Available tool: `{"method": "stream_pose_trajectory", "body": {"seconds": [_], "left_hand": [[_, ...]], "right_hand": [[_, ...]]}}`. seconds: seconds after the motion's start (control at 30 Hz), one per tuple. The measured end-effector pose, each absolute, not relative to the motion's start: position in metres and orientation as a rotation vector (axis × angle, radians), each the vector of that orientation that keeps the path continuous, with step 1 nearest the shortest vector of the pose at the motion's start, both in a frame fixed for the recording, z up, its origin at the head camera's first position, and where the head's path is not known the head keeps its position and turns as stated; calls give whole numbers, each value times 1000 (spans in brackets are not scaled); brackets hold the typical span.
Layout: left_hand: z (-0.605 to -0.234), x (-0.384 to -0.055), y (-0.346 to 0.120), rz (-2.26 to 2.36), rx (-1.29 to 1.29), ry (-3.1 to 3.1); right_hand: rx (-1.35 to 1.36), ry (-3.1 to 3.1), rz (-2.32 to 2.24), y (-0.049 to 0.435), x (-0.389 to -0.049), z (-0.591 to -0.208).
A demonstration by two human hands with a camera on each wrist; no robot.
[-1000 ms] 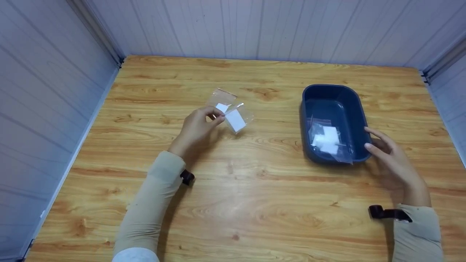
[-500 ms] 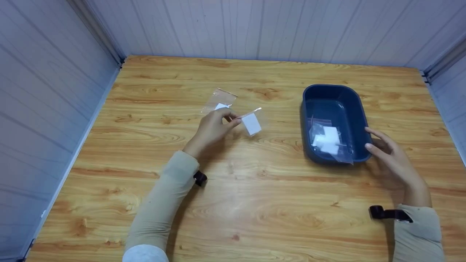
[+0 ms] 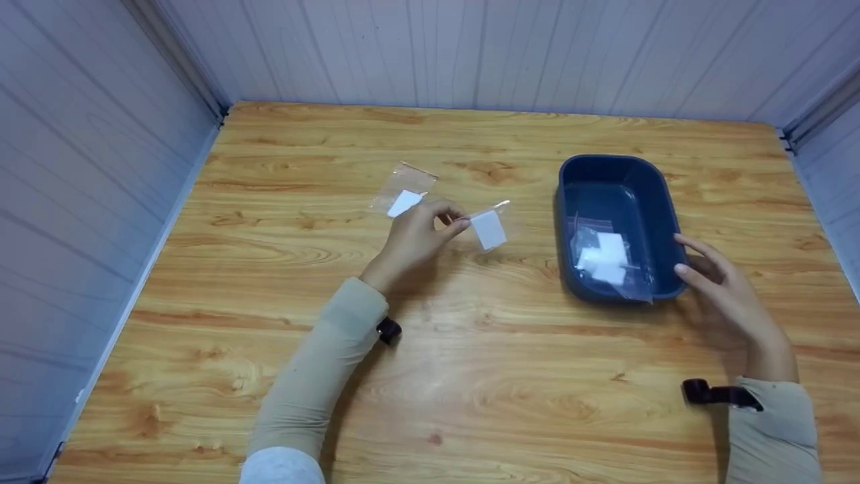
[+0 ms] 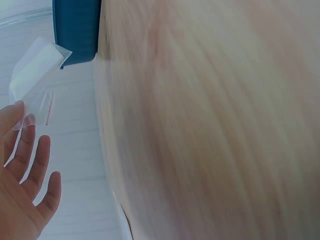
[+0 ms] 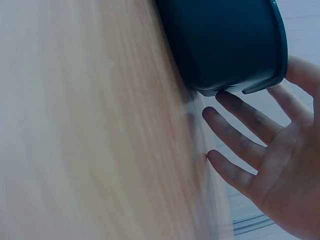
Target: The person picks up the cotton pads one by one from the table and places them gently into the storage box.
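Observation:
In the head view my left hand pinches a small clear zip bag with a white card-like piece inside, held over the table between the other bag and the bin. The left wrist view shows this bag between thumb and forefinger, the other fingers spread. A second clear bag with a white piece lies flat behind that hand, partly covered by it. My right hand touches the right side of a dark blue plastic bin; in the right wrist view its fingers are extended beside the wall.
Inside the bin, near its front end, lie several clear bags with white pieces, one corner overlapping the front rim. The wooden table is bounded by pale panel walls at the back and sides.
My left hand has lifted one bag from beside the other and carried it right, towards the bin. The right hand and bin stay in place.

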State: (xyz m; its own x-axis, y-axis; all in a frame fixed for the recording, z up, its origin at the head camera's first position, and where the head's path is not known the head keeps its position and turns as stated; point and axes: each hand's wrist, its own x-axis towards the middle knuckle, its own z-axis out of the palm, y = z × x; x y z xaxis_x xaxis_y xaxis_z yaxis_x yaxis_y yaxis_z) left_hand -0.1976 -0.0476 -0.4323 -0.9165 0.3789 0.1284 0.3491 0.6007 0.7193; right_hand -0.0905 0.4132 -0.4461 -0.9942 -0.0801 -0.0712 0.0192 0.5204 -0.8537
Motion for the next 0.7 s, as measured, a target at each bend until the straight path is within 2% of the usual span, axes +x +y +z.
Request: {"method": "stream_pose_trajectory", "body": {"seconds": [0.27, 0.7], "left_hand": [[-429, -196, -32, 1302, 639, 2764], [-417, -194, -1, 1391, 642, 2686]], "right_hand": [[-139, 2666, -1530, 415, -92, -450], [-96, 2665, -1472, 415, -92, -449]]}}
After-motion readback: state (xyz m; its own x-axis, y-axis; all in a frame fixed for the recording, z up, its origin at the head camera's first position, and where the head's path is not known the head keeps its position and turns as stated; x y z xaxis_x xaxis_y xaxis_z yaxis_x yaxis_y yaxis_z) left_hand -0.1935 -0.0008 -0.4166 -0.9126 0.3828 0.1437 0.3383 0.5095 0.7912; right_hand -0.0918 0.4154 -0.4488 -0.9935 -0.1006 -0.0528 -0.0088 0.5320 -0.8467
